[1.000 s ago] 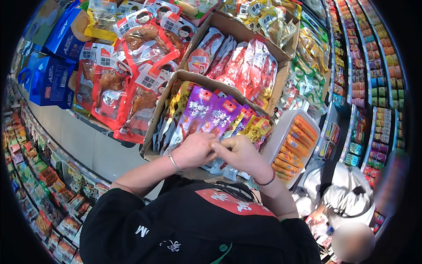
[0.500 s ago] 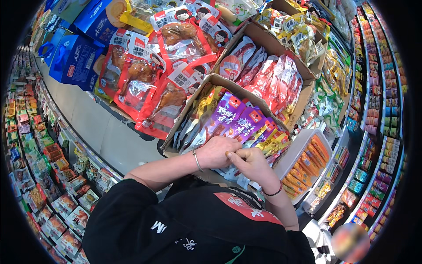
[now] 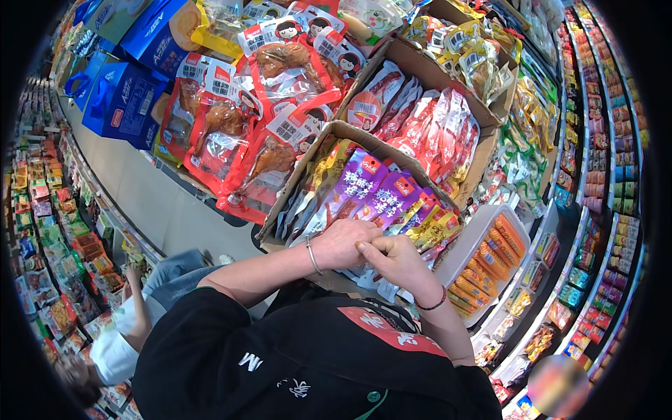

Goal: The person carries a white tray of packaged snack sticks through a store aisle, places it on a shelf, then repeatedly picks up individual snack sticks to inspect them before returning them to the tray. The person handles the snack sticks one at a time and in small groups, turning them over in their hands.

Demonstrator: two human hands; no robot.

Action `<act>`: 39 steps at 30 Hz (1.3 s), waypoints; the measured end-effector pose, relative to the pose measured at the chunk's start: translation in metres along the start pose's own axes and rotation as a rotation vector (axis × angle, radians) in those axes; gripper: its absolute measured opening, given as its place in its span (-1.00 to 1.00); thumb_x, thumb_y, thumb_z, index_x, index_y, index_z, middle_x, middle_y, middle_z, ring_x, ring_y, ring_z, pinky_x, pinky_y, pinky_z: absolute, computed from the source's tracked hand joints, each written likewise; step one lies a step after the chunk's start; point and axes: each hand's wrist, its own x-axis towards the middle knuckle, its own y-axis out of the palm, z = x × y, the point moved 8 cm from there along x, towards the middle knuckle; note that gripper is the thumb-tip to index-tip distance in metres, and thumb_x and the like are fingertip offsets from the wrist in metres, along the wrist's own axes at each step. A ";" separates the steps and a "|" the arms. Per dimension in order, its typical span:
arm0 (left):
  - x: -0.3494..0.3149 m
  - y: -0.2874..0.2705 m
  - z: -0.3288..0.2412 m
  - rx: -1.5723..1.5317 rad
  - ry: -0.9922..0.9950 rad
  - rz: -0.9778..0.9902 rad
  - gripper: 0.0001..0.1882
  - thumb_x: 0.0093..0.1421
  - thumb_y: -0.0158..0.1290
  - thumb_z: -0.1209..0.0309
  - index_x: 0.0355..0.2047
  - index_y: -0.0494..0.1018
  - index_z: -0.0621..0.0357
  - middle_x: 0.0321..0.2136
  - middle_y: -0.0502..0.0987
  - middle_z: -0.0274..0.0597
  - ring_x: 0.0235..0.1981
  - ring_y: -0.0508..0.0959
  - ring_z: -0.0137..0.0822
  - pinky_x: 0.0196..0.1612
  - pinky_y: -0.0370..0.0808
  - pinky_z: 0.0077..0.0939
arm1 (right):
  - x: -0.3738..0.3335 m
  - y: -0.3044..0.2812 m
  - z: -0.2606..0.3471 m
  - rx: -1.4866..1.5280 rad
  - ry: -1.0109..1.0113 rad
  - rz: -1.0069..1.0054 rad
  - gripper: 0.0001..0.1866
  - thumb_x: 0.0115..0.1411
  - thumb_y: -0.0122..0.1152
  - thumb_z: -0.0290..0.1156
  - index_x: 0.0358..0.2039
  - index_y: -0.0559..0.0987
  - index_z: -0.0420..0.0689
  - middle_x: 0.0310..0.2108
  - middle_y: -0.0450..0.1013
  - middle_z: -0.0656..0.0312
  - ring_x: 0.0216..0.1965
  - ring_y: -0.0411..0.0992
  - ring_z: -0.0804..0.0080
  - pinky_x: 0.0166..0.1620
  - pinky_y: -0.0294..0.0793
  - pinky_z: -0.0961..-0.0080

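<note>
My left hand (image 3: 343,245), with a silver bangle at the wrist, meets my right hand (image 3: 397,260), which has a dark reddish bracelet below it. Both have their fingers curled and pressed together, fingertip against fingertip. Whether something small is pinched between them is hidden. They are over the near edge of a cardboard box (image 3: 318,150) filled with upright snack pouches. Purple pouches (image 3: 360,178) stand just beyond my left hand, and yellow pouches (image 3: 434,227) lie nearer my right.
Red-edged packs of drumsticks (image 3: 269,161) are piled beyond on the left, near blue gift boxes (image 3: 126,98). A plastic tub (image 3: 439,269) of orange-wrapped sticks stands at right. Another box (image 3: 402,52) holds red-and-white pouches. A person in a white top (image 3: 119,350) is at lower left, by shelves.
A person in a white top and jeans has come into view at lower left. A white shape at lower right is gone from sight. My hands stay together, almost unmoved.
</note>
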 end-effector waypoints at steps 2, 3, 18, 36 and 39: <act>0.000 0.000 0.000 0.006 -0.004 0.002 -0.79 0.02 0.20 0.37 -0.36 0.43 0.11 -0.42 0.50 -0.14 -0.31 0.58 0.00 -0.28 0.53 -0.13 | 0.000 0.000 -0.001 0.006 0.004 0.002 -0.53 0.30 0.23 -0.17 -0.62 0.56 -0.29 -0.80 0.28 0.14 -0.74 0.20 0.52 -0.62 0.21 0.42; 0.000 0.000 -0.001 0.006 -0.002 -0.001 -0.79 0.02 0.20 0.37 -0.36 0.43 0.11 -0.42 0.50 -0.14 -0.31 0.58 0.00 -0.28 0.53 -0.13 | 0.000 0.000 -0.002 0.008 0.006 0.003 -0.53 0.31 0.23 -0.17 -0.62 0.55 -0.29 -0.80 0.28 0.14 -0.74 0.20 0.52 -0.62 0.21 0.42; 0.001 0.005 -0.001 0.051 -0.032 0.020 -0.78 0.03 0.19 0.35 -0.34 0.43 0.10 -0.41 0.51 -0.14 -0.32 0.59 -0.01 -0.29 0.53 -0.14 | -0.003 0.000 -0.008 0.038 -0.003 0.017 -0.50 0.33 0.19 -0.13 -0.59 0.56 -0.30 -0.78 0.33 0.13 -0.73 0.26 0.53 -0.61 0.25 0.44; -0.018 0.039 -0.052 0.257 -0.019 0.136 -0.74 0.23 0.14 0.20 -0.27 0.52 0.15 -0.34 0.54 -0.04 -0.23 0.59 0.00 -0.16 0.53 -0.14 | -0.096 -0.039 -0.036 0.049 -0.036 -0.220 -0.58 0.35 0.17 -0.20 -0.57 0.60 -0.23 -0.77 0.25 0.28 -0.67 0.19 0.65 -0.58 0.15 0.46; -0.023 0.054 -0.062 0.237 -0.003 0.167 -0.78 0.23 0.15 0.24 -0.28 0.53 0.14 -0.33 0.55 -0.05 -0.24 0.59 -0.01 -0.16 0.53 -0.17 | -0.131 -0.076 -0.056 0.143 -0.037 -0.425 -0.55 0.36 0.19 -0.18 -0.61 0.51 -0.22 -0.75 0.25 0.40 -0.64 0.20 0.70 -0.57 0.17 0.52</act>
